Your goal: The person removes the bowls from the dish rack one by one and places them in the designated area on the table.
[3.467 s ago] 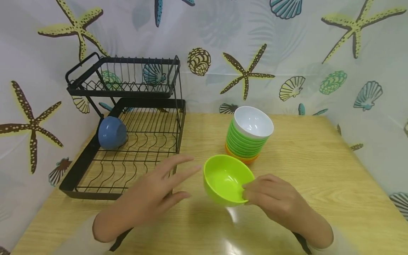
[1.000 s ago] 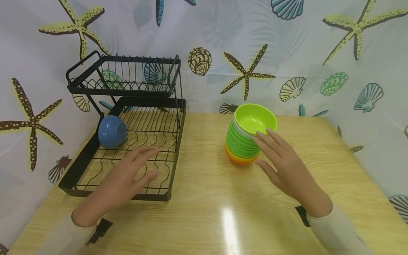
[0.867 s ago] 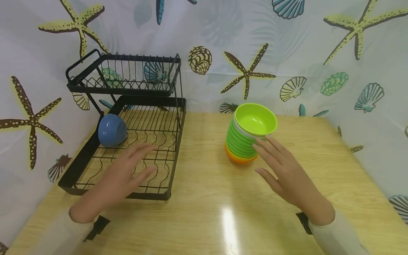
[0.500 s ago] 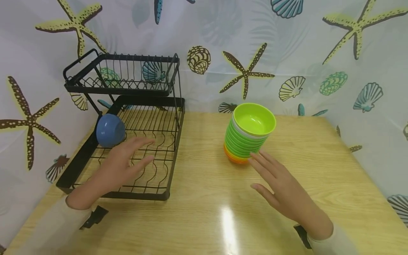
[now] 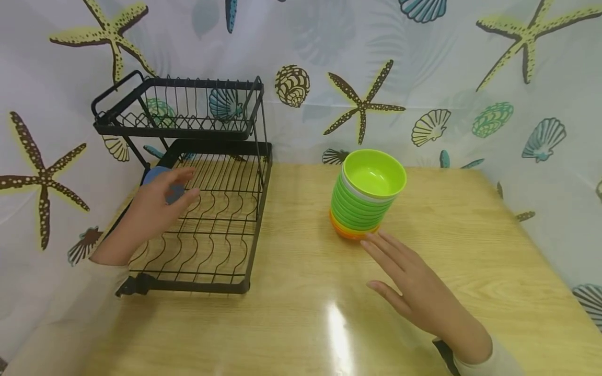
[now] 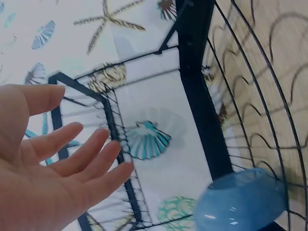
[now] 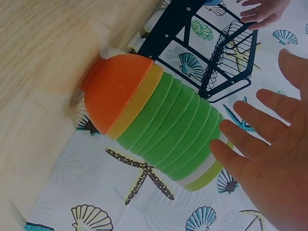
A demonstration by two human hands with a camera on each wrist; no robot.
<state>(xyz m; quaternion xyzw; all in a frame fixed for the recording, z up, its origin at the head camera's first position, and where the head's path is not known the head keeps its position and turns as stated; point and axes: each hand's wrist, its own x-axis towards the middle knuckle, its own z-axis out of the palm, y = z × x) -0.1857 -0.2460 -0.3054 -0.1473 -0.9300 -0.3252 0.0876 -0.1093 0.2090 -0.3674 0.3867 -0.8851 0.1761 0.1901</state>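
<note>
A blue bowl stands on its side in the lower tier of the black dish rack, partly hidden in the head view behind my left hand. That hand holds nothing; in the left wrist view its fingers are spread apart from the blue bowl. A tall stack of nested bowls leans slightly on the table, lime green on top, then white, several green, yellow and orange at the bottom. My right hand hovers in front of the stack with straight fingers and nothing in it. The right wrist view shows the stack beside those fingers.
The wooden table runs to a wall covering printed with starfish and shells. An upper rack tier overhangs the back of the lower one. Black straps sit at the wrists.
The lime bowl, earlier in my right hand, now tops the stack. My right hand has let go and drawn back. My left hand has moved left and forward to the blue bowl.
</note>
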